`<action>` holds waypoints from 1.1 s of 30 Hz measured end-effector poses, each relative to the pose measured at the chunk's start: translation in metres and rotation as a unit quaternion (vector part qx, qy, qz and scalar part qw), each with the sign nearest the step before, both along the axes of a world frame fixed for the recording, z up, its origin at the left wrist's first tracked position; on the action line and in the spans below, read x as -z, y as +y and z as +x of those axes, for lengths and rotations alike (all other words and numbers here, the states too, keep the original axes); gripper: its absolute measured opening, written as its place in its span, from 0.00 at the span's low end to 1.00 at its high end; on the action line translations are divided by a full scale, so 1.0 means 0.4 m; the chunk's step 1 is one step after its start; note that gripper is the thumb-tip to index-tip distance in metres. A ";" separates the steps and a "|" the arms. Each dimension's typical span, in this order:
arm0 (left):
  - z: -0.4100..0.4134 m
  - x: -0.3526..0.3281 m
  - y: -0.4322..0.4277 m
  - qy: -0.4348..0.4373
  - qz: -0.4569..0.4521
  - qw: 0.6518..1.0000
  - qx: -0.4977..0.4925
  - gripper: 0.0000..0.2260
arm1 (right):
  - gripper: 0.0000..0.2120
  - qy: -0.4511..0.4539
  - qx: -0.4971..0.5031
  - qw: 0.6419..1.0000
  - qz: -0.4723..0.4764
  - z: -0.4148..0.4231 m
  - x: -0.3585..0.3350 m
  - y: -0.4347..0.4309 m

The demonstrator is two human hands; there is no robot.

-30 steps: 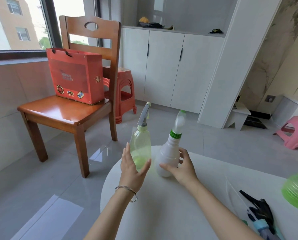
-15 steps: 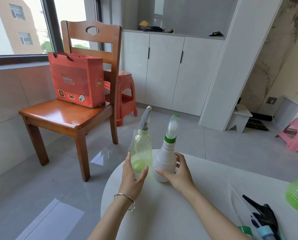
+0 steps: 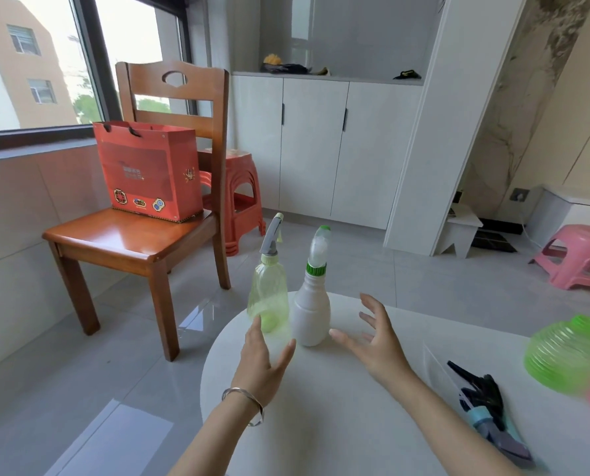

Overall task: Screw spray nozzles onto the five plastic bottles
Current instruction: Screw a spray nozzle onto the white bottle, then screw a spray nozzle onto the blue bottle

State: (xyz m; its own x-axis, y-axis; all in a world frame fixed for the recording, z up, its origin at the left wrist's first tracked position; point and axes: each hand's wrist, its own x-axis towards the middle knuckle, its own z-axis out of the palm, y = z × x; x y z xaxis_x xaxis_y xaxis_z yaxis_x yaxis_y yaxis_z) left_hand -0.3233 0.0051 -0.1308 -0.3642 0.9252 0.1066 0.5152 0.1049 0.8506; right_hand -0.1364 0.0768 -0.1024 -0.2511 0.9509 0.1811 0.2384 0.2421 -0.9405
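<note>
right hand (image 3: 377,341) has come off the white bottle (image 3: 310,314) and hangs spread just right of it, holding nothing; left hand (image 3: 261,359), fingers straight, reaches the base of the green bottle (image 3: 267,297), contact unclear. both bottles stand upright with nozzles on, green just left of white, at the far edge of the round white table (image 3: 338,424). far left of the white bottle a wooden chair (image 3: 132,235) carries a red bag (image 3: 147,176); behind, white cabinets (image 3: 338,149); far right, loose nozzles (image 3: 485,407).

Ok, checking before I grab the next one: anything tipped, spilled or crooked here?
Nothing stands out. The green bottle and white bottle stand upright, nozzles on, close to the table edge. The left hand and right hand are open beside them.
</note>
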 end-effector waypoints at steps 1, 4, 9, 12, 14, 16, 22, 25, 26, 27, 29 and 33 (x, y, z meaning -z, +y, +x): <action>0.018 -0.009 -0.012 0.012 -0.022 1.000 0.007 0.36 | 0.38 0.002 0.001 1.000 0.009 0.035 -0.014 -0.016; 0.096 -0.048 -0.034 0.038 -0.065 0.997 0.035 0.32 | 0.34 0.003 0.022 0.999 0.044 0.157 -0.053 -0.068; 0.277 -0.100 -0.043 0.094 -0.063 0.985 0.129 0.29 | 0.32 -0.048 0.083 0.989 0.117 0.378 -0.094 -0.159; 0.389 -0.119 -0.035 0.116 -0.055 0.974 0.186 0.28 | 0.31 -0.092 0.135 0.971 0.176 0.503 -0.122 -0.191; 0.463 -0.124 -0.029 0.128 -0.054 0.966 0.219 0.28 | 0.30 -0.110 0.181 0.954 0.214 0.576 -0.142 -0.199; 0.533 -0.123 -0.024 0.140 -0.053 0.960 0.238 0.28 | 0.30 -0.114 0.224 0.937 0.243 0.639 -0.160 -0.206; 0.707 -0.114 -0.009 0.136 -0.005 0.955 0.264 0.24 | 0.35 -0.138 0.313 0.904 0.255 0.826 -0.160 -0.221; 0.758 -0.098 -0.002 0.125 0.015 0.954 0.270 0.24 | 0.41 -0.134 0.341 0.920 0.140 0.905 -0.118 -0.215; 0.770 -0.091 -0.002 0.119 0.018 0.955 0.270 0.24 | 0.42 -0.126 0.338 0.928 0.090 0.922 -0.098 -0.212; 0.781 -0.083 -0.001 0.111 0.019 0.956 0.269 0.23 | 0.43 -0.115 0.332 0.935 0.050 0.933 -0.076 -0.208; 0.803 -0.073 -0.003 0.104 0.015 0.957 0.271 0.23 | 0.43 -0.101 0.316 0.943 0.005 0.946 -0.041 -0.201; 0.830 -0.054 -0.005 0.107 0.015 0.955 0.275 0.23 | 0.43 -0.094 0.301 0.948 -0.032 0.948 -0.007 -0.185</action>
State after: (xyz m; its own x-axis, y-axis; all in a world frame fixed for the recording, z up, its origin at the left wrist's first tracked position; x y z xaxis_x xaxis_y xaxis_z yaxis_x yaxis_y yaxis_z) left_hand 0.0085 0.0030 -0.1091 0.2099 0.9656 0.1534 0.6482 -0.2549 0.7175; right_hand 0.2428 0.0026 -0.0996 0.3190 0.9395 0.1249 0.4803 -0.0466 -0.8759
